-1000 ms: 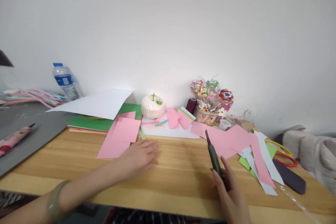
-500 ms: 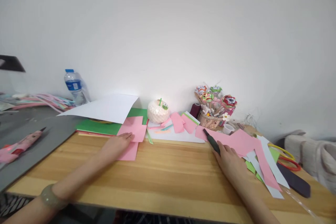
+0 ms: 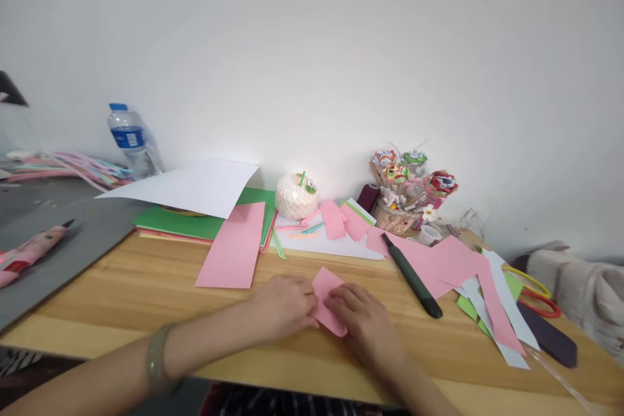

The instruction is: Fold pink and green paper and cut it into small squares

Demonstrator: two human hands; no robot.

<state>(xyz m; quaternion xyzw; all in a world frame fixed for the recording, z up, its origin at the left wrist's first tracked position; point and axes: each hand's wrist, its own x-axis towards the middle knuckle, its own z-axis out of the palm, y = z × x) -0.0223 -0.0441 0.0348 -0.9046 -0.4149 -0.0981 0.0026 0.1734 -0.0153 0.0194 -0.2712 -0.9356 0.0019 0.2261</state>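
A small pink paper [image 3: 327, 296] is between my two hands over the wooden table. My left hand [image 3: 287, 309] grips its left edge with bent fingers. My right hand [image 3: 363, 318] has its fingers pressed on the right side of the same piece. The dark pen-like tool [image 3: 413, 278] lies untouched on the table, right of my right hand. Beyond my left hand, a larger pink sheet [image 3: 234, 250] lies partly on the green paper stack [image 3: 185, 225].
A white sheet [image 3: 190, 185] rests on the stack. A white woven ball [image 3: 296, 197] and a pot of paper flowers [image 3: 394, 214] stand by the wall. Paper strips [image 3: 497, 305] and a dark phone-like object [image 3: 550, 338] lie right. A bottle [image 3: 129, 140] and pink glue gun [image 3: 32, 253] are left.
My right hand has let go of the dark tool and moved left. My left hand has brought a small pink piece from the larger sheet to the middle, where both hands now hold it.
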